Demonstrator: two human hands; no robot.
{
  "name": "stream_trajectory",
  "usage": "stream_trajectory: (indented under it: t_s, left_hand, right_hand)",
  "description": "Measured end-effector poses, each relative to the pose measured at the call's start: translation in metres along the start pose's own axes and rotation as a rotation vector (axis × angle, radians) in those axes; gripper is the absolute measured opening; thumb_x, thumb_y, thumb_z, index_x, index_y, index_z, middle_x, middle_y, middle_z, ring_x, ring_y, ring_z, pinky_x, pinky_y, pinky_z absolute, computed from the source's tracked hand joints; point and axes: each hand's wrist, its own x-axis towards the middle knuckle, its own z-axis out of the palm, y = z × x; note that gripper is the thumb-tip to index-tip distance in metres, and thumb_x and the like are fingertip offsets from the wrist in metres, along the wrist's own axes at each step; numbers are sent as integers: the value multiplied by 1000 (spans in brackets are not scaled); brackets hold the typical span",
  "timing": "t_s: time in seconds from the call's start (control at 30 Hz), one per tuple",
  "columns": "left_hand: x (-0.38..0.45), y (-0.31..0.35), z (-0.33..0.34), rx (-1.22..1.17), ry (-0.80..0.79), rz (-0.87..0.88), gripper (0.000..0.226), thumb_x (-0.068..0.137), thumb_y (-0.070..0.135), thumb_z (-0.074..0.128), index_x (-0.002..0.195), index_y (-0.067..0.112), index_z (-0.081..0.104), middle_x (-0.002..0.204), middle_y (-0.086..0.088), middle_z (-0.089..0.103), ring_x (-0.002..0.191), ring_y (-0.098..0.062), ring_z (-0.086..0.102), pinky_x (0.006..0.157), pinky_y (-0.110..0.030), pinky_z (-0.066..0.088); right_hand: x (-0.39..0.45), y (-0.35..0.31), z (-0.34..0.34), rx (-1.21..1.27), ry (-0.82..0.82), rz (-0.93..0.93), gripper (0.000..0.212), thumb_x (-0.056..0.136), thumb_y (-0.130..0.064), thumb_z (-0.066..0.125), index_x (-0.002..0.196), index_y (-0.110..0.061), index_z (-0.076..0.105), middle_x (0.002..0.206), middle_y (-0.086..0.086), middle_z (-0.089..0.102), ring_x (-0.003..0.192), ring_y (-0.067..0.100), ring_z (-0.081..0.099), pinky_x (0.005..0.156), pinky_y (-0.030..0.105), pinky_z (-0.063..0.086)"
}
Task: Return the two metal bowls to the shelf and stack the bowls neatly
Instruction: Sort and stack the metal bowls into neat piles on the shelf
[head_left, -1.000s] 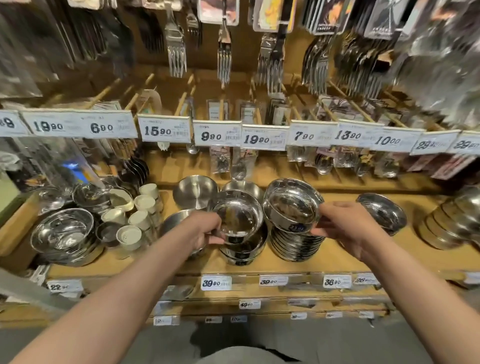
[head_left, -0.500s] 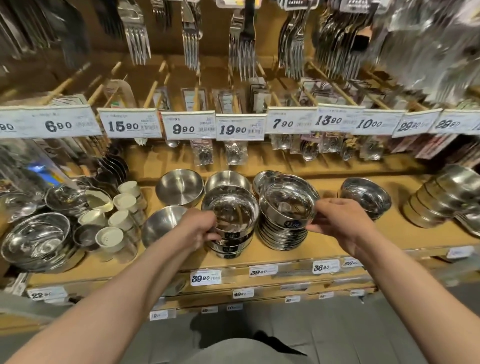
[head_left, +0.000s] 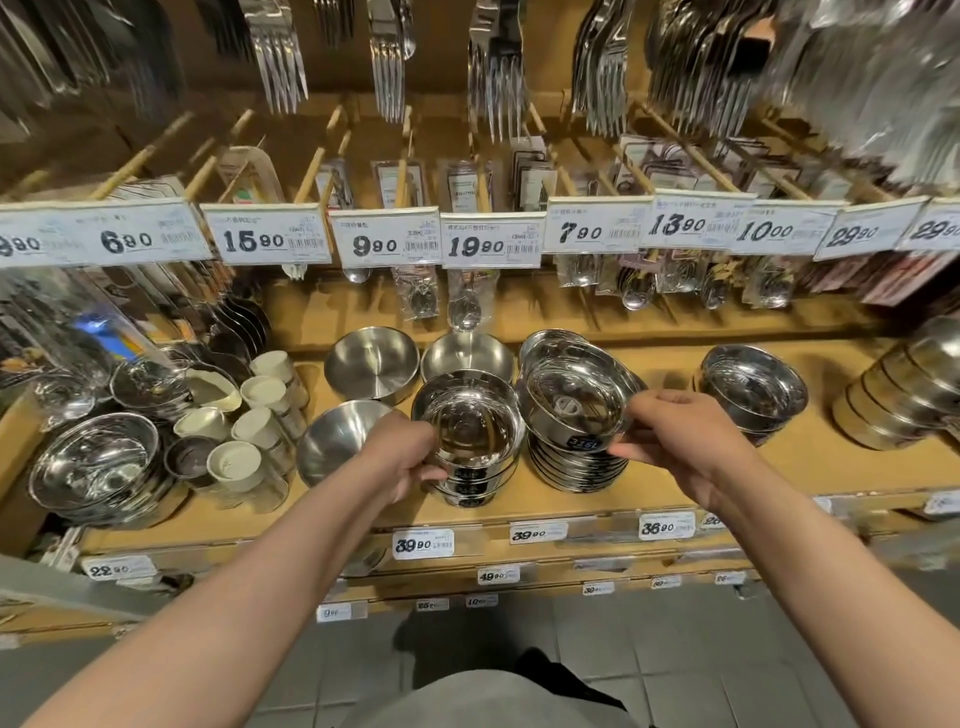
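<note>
White price tags (head_left: 491, 245) run in a row across the middle, with forks (head_left: 387, 57) hanging at twelve o'clock above them and packaged spoons (head_left: 636, 283) just below at one o'clock. At nine o'clock stand small cream cups (head_left: 241, 465), and grey floor tiles (head_left: 691, 670) lie at six o'clock.

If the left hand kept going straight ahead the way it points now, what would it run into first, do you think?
The left hand already grips the top bowl of the short stack. Pushing on, that bowl would probably meet the single bowl behind it first, though depth is hard to judge.
</note>
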Motion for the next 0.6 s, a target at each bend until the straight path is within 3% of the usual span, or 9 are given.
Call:
stream_trajectory:
  t_s: [0.17,0.27,0.33,0.4,0.43,0.53,0.6]
  left_hand:
    - [-7,3,-3,-2,-55,-8,15,90,-14,51,96,-2,58,65,-15,71,46,-20,69,41,-27,57]
    - [-8,4,-6,44,-78,-14,12,91,-8,55,100,-1,60,81,-15,69,57,-19,72,49,-27,60]
    - [-10,4,-9,120,-71,0,12,93,2,62,105,1,60,90,-14,68,73,-22,70,64,-33,64]
    - [-15,9,-14,185,-16,24,12,94,11,65,101,4,57,92,-12,64,73,-22,66,76,-38,63]
    - [-19,12,-18,239,29,50,17,94,15,65,102,4,55,93,-10,62,74,-22,65,76,-39,62]
    - [-30,29,-32,716,231,246,45,91,30,63,128,8,50,114,-11,63,101,-30,63,79,-39,55]
    - [-40,42,-33,882,338,421,52,90,33,61,134,8,50,119,-13,63,100,-29,59,75,-35,46]
  right_hand:
    - [0,5,-1,-3,10,-2,11,90,8,59,84,4,67,73,21,68,69,28,69,61,30,62]
    - [0,7,1,-11,11,-8,9,91,8,59,88,6,67,78,24,68,66,28,70,58,29,63]
    - [-1,8,1,-11,14,-16,9,91,7,59,91,7,68,81,25,69,65,27,70,56,28,63]
    - [-2,9,-2,-5,17,-17,11,92,6,60,96,10,69,85,26,69,65,27,70,59,29,63]
    - [-3,10,-3,-5,19,-18,13,92,5,60,100,11,69,88,26,70,66,27,70,61,29,63]
    - [-6,11,-9,-18,21,-30,18,92,3,62,107,12,68,93,26,71,66,24,71,63,30,63]
    - [-7,10,-11,-34,30,-44,21,92,1,63,109,12,67,97,28,72,66,22,72,61,30,64]
